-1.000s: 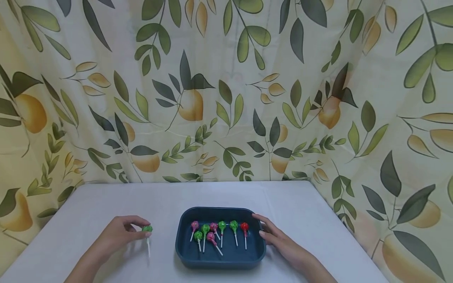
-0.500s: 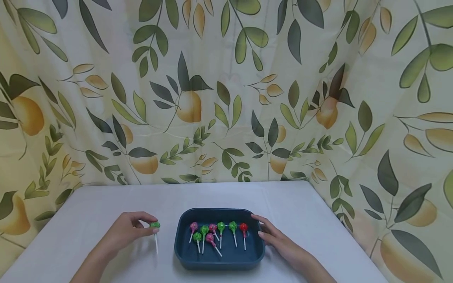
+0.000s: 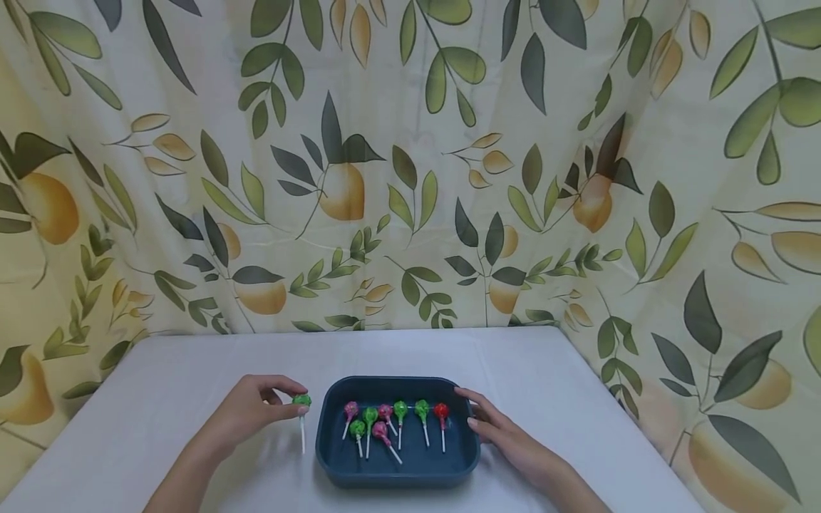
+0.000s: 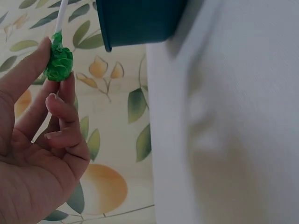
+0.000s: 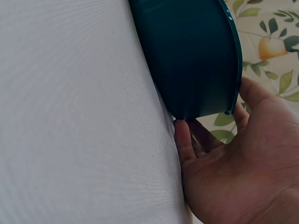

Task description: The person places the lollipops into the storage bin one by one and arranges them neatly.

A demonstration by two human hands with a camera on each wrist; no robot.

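My left hand (image 3: 256, 410) pinches a lollipop (image 3: 301, 401) in green wrapping by its candy head, thumb on one side and fingertips on the other. Its white stick hangs downward in the head view. Both are just left of a dark blue rectangular tray (image 3: 398, 479), apart from it. Inside lie several lollipops: green ones (image 3: 421, 408), pink ones (image 3: 380, 430) and a red one (image 3: 441, 411). Against the tray's right end rests my right hand (image 3: 513, 434), thumb and fingertips touching the rim and outer wall. The right wrist view shows this hand (image 5: 233, 163) beside the tray wall.
A white-covered table (image 3: 212, 356) bears the tray. Behind it and at both sides hangs a curtain (image 3: 410, 214) printed with leaves and orange fruit.
My left hand has moved right with the green lollipop, closer to the tray. The right hand stays at the tray's right end, and the lollipops in the tray lie as before.
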